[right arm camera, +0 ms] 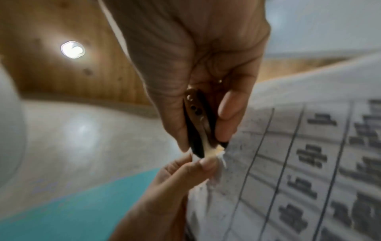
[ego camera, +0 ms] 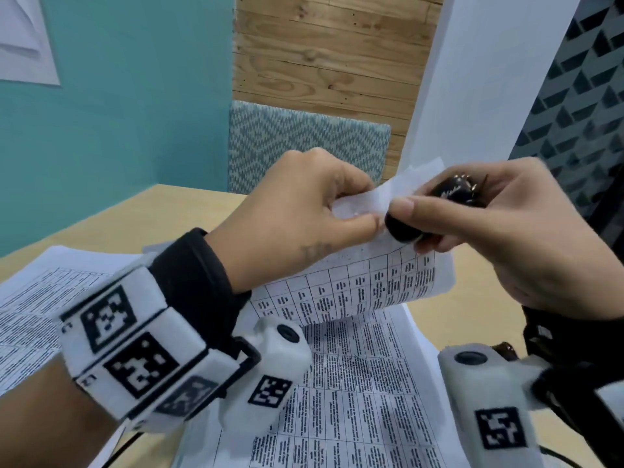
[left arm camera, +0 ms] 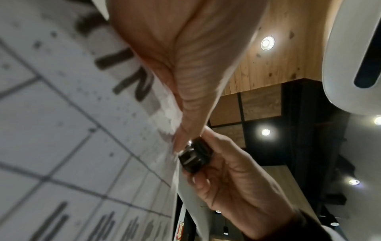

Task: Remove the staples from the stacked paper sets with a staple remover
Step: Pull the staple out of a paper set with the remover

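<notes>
Left hand pinches the lifted paper set's corner, right hand squeezes the staple remover there — staple mid-pull, more sheets waiting on the table.

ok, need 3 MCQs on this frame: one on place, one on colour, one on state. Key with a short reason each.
1. Where is the corner of the paper set that is being worked on?
A. flat on the table
B. lifted off the table between both hands
C. under the chair

2. What colour is the staple remover's body?
A. black
B. red
C. yellow

3. What is the right hand doing?
A. resting open on the table
B. gripping the staple remover at the paper corner
C. holding a pen

Key:
1 B: the left hand pinches the raised corner of the paper set above the sheets lying on the table.
2 A: the staple remover looks glossy black in the head view.
3 B: the right hand has its thumb and fingers curled round the remover, with its tip at the paper corner.
</notes>
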The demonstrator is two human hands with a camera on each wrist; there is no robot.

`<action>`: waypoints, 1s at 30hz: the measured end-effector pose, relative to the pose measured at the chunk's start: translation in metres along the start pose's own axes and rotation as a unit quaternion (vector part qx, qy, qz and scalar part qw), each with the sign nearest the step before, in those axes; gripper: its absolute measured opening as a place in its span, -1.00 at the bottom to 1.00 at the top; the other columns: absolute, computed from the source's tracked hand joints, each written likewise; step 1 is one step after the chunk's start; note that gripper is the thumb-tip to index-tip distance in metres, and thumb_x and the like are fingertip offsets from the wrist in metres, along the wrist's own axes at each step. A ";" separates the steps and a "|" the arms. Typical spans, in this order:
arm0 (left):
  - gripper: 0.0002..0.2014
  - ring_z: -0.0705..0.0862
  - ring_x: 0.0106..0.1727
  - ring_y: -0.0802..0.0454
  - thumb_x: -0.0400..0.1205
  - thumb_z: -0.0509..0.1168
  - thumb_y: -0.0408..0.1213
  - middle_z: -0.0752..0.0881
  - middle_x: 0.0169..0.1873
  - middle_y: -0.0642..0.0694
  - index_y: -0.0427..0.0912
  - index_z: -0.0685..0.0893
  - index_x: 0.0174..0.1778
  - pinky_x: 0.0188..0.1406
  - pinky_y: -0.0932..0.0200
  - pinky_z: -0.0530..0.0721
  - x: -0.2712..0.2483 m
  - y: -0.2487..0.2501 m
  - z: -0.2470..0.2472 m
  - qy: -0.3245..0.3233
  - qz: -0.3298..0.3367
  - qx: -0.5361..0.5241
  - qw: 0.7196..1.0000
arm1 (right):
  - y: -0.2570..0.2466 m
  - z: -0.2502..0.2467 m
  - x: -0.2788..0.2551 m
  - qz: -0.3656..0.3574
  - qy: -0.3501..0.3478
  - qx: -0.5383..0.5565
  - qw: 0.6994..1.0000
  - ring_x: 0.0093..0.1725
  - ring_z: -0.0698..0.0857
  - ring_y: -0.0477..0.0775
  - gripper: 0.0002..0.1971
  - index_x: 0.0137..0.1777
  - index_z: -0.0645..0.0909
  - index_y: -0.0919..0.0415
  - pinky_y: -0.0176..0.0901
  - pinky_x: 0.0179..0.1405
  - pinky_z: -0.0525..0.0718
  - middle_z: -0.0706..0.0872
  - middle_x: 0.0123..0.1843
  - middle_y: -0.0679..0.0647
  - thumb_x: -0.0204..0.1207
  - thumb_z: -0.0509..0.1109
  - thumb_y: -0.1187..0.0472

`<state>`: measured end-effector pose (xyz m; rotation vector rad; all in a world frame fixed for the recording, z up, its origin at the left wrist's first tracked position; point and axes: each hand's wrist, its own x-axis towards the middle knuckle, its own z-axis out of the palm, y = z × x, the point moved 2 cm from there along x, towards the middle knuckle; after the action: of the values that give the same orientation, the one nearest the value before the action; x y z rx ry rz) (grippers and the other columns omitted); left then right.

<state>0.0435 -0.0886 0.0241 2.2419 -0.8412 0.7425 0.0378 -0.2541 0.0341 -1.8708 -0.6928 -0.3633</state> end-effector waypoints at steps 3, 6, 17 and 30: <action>-0.76 0.36 -0.60 0.19 0.36 0.32 -0.07 0.40 -0.71 0.00 -0.16 0.66 -0.51 -0.63 0.37 0.22 -0.001 -0.002 0.001 -0.003 -0.019 -0.006 1.000 | -0.006 0.006 -0.007 -0.084 0.027 -0.180 0.980 -0.41 0.74 0.15 -0.68 -0.34 0.74 0.21 0.13 -0.42 0.69 0.76 -0.44 0.12 0.17 0.58 -0.07; -0.69 0.30 -0.56 0.07 0.41 0.33 -0.11 0.32 -0.68 -0.02 -0.22 0.51 -0.56 -0.58 0.27 0.19 -0.002 -0.004 0.005 0.018 -0.030 0.069 0.997 | -0.009 0.008 -0.010 -0.090 0.046 -0.239 0.966 -0.41 0.74 0.11 -0.68 -0.38 0.71 0.20 0.12 -0.46 0.63 0.75 -0.47 0.09 0.20 0.52 -0.09; -0.75 0.40 -0.52 0.14 0.48 0.43 -0.19 0.59 -0.53 -0.25 -0.31 0.69 -0.39 -0.53 0.22 0.32 0.002 -0.018 -0.003 -0.013 -0.092 0.011 0.996 | -0.006 0.001 -0.006 -0.049 -0.022 -0.186 0.981 -0.50 0.68 0.07 -0.72 -0.44 0.73 0.19 0.01 -0.48 0.59 0.74 -0.51 0.06 0.14 0.61 -0.04; -0.72 0.40 -0.58 0.21 0.39 0.35 0.00 0.52 -0.60 0.07 -0.15 0.64 -0.43 -0.51 0.27 0.36 0.004 -0.037 -0.002 -0.032 -0.147 -0.027 0.988 | 0.025 0.008 0.002 0.073 -0.224 -0.362 0.902 -0.31 0.70 -0.02 -0.48 -0.26 0.74 0.10 -0.02 -0.19 0.65 0.77 -0.34 0.03 0.01 0.49 -0.33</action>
<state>0.0724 -0.0661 0.0152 2.2840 -0.5349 0.5062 0.0545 -0.2532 0.0136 -2.7533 -0.7730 -0.0822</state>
